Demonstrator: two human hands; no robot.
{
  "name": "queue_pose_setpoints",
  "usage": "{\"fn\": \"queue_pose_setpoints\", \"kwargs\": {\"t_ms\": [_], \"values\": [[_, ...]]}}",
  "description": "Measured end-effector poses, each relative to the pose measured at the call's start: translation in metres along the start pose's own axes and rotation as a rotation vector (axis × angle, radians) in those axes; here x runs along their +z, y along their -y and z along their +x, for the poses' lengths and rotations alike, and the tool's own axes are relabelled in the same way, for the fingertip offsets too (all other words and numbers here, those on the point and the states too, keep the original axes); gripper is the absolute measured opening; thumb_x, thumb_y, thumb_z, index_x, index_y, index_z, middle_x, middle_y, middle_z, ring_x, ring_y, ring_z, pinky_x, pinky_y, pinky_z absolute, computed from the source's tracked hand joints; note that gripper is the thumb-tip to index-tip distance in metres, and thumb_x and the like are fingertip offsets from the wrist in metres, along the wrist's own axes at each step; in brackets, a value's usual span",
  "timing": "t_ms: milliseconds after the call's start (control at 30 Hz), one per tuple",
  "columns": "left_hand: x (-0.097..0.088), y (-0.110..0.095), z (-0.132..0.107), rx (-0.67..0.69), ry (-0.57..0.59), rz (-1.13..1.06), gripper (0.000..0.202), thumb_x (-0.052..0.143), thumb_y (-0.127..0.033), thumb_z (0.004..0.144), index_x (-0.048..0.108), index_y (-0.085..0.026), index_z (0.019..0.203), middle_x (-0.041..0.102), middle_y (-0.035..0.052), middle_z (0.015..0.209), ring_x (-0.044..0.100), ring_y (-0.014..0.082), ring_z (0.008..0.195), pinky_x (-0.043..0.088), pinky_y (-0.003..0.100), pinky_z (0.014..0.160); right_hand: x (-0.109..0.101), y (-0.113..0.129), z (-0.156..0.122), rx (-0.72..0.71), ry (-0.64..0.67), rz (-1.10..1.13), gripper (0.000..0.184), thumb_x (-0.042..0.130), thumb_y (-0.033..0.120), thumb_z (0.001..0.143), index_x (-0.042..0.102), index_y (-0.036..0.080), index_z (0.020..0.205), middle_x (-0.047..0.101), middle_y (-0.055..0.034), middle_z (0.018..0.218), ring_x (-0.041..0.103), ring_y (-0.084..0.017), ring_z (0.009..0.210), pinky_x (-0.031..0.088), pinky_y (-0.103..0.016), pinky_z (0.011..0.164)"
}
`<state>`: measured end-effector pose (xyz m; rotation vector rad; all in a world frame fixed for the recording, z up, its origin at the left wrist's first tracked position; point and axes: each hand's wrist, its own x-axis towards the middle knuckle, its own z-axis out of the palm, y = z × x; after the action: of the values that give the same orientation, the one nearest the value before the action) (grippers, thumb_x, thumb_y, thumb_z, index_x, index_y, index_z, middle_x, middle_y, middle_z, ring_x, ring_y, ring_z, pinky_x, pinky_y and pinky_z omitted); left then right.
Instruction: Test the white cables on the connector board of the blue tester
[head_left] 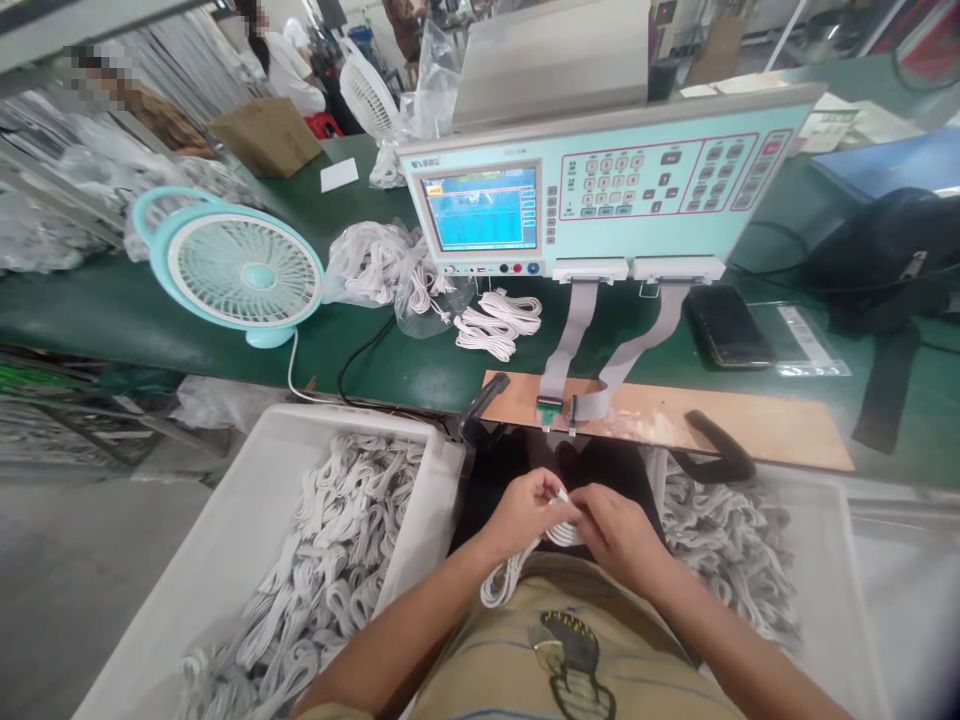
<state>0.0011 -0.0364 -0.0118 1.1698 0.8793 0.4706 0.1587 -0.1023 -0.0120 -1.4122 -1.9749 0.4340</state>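
A coiled white cable [508, 577] is held between both hands, close in front of my shirt. My left hand [529, 512] has its fingers closed round the bundle, thumb lying across it. On the other side, my right hand [611, 525] grips the same bundle; its fingertips are partly hidden. One loop hangs below my left hand. Just beyond the hands, two grey ribbon cables [576, 335] run from the tester [637, 225] down to small connectors [551, 412] at the edge of a wooden board [667, 415]. The tester's screen is lit.
White bins heaped with coiled cables stand left [442, 470] and right [855, 560]. On the green bench are a turquoise fan [259, 275], bagged cables [371, 262], loose white coils [499, 322], a phone [727, 325] and a black bag [885, 250]. People are in the background.
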Motion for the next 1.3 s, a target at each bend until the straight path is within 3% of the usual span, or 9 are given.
{"fn": "queue_pose_setpoints", "kwargs": {"t_ms": [133, 233, 467, 633, 800, 933, 1067, 1167, 1300], "values": [[-0.006, -0.003, -0.005, -0.063, 0.136, -0.139, 0.038, 0.078, -0.027, 0.054, 0.054, -0.013, 0.080, 0.057, -0.0013, 0.066, 0.049, 0.0060, 0.048, 0.038, 0.016, 0.042, 0.009, 0.001, -0.005, 0.045, -0.174, 0.056, 0.007, 0.046, 0.015, 0.080, 0.046, 0.020, 0.084, 0.053, -0.0048, 0.078, 0.052, -0.019, 0.070, 0.041, -0.030, 0.063], [-0.007, -0.007, -0.006, -0.063, 0.116, -0.245, 0.038, 0.076, -0.031, 0.058, 0.055, -0.013, 0.084, 0.057, -0.0022, 0.064, 0.047, 0.0054, 0.045, 0.037, 0.016, 0.041, 0.013, 0.005, -0.005, 0.014, -0.268, 0.036, 0.010, 0.045, 0.013, 0.076, 0.043, 0.021, 0.083, 0.051, -0.0047, 0.077, 0.049, -0.020, 0.070, 0.039, -0.032, 0.062], [-0.004, -0.009, -0.001, -0.021, 0.058, -0.232, 0.033, 0.073, -0.036, 0.062, 0.054, -0.012, 0.076, 0.054, -0.0034, 0.053, 0.046, 0.0058, 0.040, 0.034, 0.016, 0.037, 0.010, 0.008, 0.004, -0.021, -0.142, 0.048, 0.008, 0.043, 0.017, 0.087, 0.050, 0.019, 0.086, 0.051, -0.0033, 0.072, 0.046, -0.018, 0.065, 0.036, -0.031, 0.061], [-0.004, 0.000, 0.001, 0.007, 0.016, -0.190, 0.029, 0.067, -0.039, 0.069, 0.051, -0.015, 0.074, 0.054, -0.0039, 0.051, 0.046, 0.0063, 0.037, 0.032, 0.016, 0.036, 0.006, 0.003, 0.010, 0.190, -0.252, 0.217, 0.012, 0.040, 0.024, 0.091, 0.051, 0.020, 0.087, 0.053, -0.0033, 0.077, 0.051, -0.018, 0.069, 0.040, -0.028, 0.063], [-0.004, -0.003, 0.014, 0.000, 0.067, -0.142, 0.031, 0.067, -0.040, 0.068, 0.051, -0.014, 0.074, 0.055, -0.0032, 0.051, 0.046, 0.0059, 0.036, 0.032, 0.016, 0.036, 0.004, -0.008, 0.022, 0.137, -0.192, 0.222, 0.018, 0.040, 0.028, 0.091, 0.056, 0.020, 0.087, 0.055, -0.0046, 0.078, 0.053, -0.018, 0.071, 0.042, -0.030, 0.066], [-0.004, -0.004, 0.026, 0.102, 0.036, -0.058, 0.031, 0.066, -0.041, 0.069, 0.053, -0.013, 0.070, 0.052, -0.0036, 0.047, 0.047, 0.0073, 0.037, 0.036, 0.017, 0.038, 0.014, -0.018, 0.030, 0.256, -0.250, 0.464, 0.021, 0.051, 0.036, 0.086, 0.059, 0.020, 0.098, 0.059, -0.0052, 0.081, 0.055, -0.019, 0.073, 0.044, -0.029, 0.065], [-0.001, 0.004, 0.030, 0.143, -0.132, -0.049, 0.031, 0.064, -0.042, 0.070, 0.054, -0.013, 0.066, 0.052, -0.0033, 0.045, 0.047, 0.0074, 0.036, 0.035, 0.017, 0.037, 0.023, -0.021, 0.036, 0.488, -0.276, 0.844, 0.027, 0.061, 0.044, 0.079, 0.058, 0.017, 0.078, 0.055, -0.0002, 0.063, 0.050, -0.015, 0.054, 0.041, -0.025, 0.052], [0.001, 0.009, 0.032, 0.143, -0.187, -0.067, 0.030, 0.063, -0.042, 0.071, 0.055, -0.013, 0.066, 0.052, -0.0032, 0.044, 0.047, 0.0076, 0.035, 0.033, 0.017, 0.037, 0.023, -0.017, 0.040, 0.527, -0.280, 0.944, 0.028, 0.062, 0.044, 0.078, 0.058, 0.016, 0.074, 0.054, 0.0006, 0.060, 0.048, -0.014, 0.052, 0.040, -0.025, 0.051], [-0.002, 0.009, 0.034, 0.154, -0.157, -0.063, 0.029, 0.061, -0.042, 0.072, 0.056, -0.014, 0.068, 0.052, -0.0036, 0.044, 0.045, 0.0072, 0.035, 0.034, 0.017, 0.038, 0.020, -0.015, 0.045, 0.535, -0.317, 0.965, 0.025, 0.064, 0.041, 0.077, 0.060, 0.017, 0.075, 0.054, 0.0013, 0.060, 0.047, -0.012, 0.053, 0.038, -0.023, 0.051]]}}
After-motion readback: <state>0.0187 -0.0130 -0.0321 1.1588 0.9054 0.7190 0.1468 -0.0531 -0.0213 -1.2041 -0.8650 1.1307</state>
